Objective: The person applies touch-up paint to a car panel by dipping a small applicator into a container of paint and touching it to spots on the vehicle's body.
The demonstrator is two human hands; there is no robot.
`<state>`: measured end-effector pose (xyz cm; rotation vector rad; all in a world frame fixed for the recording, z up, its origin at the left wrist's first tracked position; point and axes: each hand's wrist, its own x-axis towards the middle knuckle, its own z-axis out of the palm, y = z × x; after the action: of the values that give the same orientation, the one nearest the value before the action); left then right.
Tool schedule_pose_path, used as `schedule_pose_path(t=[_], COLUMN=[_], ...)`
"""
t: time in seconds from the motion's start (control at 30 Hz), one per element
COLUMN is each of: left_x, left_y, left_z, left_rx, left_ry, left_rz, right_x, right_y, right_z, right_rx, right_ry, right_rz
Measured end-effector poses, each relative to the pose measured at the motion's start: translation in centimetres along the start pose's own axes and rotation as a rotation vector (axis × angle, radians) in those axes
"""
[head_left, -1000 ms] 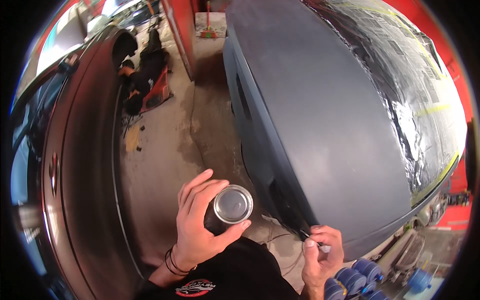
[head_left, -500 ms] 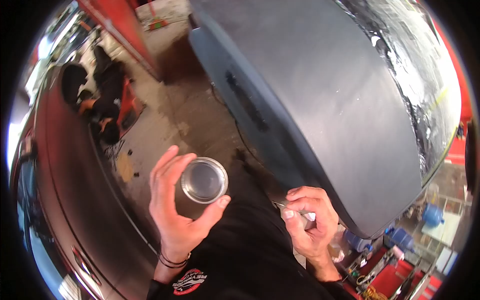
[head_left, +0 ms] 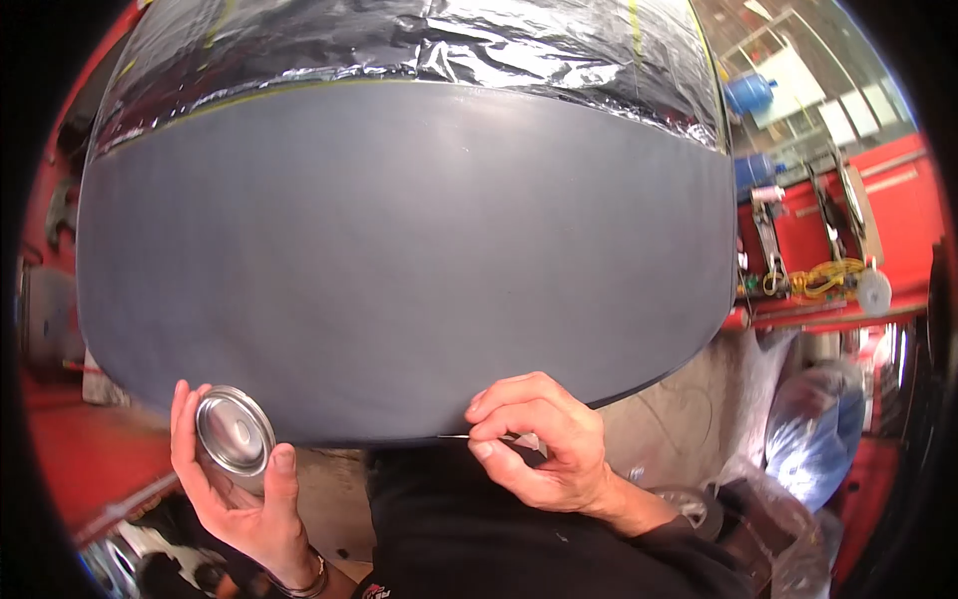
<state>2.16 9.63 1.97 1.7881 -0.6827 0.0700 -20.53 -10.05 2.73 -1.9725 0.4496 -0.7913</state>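
Note:
My left hand grips a small, shallow round metal lid by its rim, thumb on one side and fingers on the other. The lid is tilted, and its shiny face shows. In my right hand, thumb and fingers pinch a thin needle-like tool whose fine tip points left. A small pale scrap shows by the palm; I cannot make out what it is. Both hands are by the near edge of a matte dark grey car panel, the lid at its left corner.
Shiny plastic film edged with yellow tape covers the car beyond the panel. At right stand a red workbench with tools, a yellow cord and blue water jugs. A plastic-wrapped blue item is at lower right.
My view has swung right, so the panel now lies straight ahead. The other car and the crouching person have left the view. Both hands still hold their things, and the lid is tilted more.

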Motion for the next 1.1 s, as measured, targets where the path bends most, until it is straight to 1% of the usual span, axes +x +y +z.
schedule_pose_path(t=[0.17,0.27,0.4,0.43,0.47,0.5,0.57,0.6,0.67,0.73,0.83,0.97,1.03,1.1], left_x=[9.3,15.1,21.9,23.5,24.9,26.0,28.3,29.8,31.4,31.8,33.9,35.6,36.0,36.5], left_y=[-3.9,-7.6,-12.7,-13.9,-15.2,-16.4,-19.2,-20.9,-22.5,-21.2,-19.3,-20.2,-20.5,-20.6], left_z=[-2.3,-5.4,-9.3,-10.4,-11.4,-12.6,-14.8,-15.9,-17.6,-18.4,-18.3,-19.9,-20.1,-20.2], left_rx=[-0.090,-0.083,-0.140,-0.150,-0.135,-0.119,-0.085,-0.060,-0.018,0.015,0.053,0.059,0.047,0.048], left_ry=[-0.158,-0.318,-0.453,-0.474,-0.507,-0.538,-0.586,-0.618,-0.637,-0.622,-0.625,-0.773,-0.791,-0.814], left_rz=[0.108,0.220,0.224,0.213,0.229,0.239,0.322,0.395,0.425,0.346,0.422,0.416,0.421,0.430], right_x=[1.4,2.4,4.4,5.2,6.0,6.5,7.8,8.3,9.3,10.1,11.7,12.6,12.9,12.9], right_y=[-2.6,-4.3,-5.9,-5.9,-6.6,-6.8,-7.0,-7.1,-7.1,-7.2,-7.2,-7.4,-7.5,-7.5], right_z=[5.7,10.5,18.6,20.7,22.7,24.7,28.0,29.6,31.9,33.8,35.9,36.9,37.0,37.1], right_rx=[-0.116,-0.175,-0.298,-0.368,-0.365,-0.376,-0.391,-0.390,-0.383,-0.372,-0.317,-0.349,-0.368,-0.337], right_ry=[0.206,0.357,0.577,0.602,0.642,0.654,0.657,0.656,0.643,0.636,0.667,0.629,0.612,0.641], right_rz=[0.109,0.195,0.314,0.291,0.349,0.351,0.335,0.332,0.333,0.347,0.375,0.383,0.374,0.388])
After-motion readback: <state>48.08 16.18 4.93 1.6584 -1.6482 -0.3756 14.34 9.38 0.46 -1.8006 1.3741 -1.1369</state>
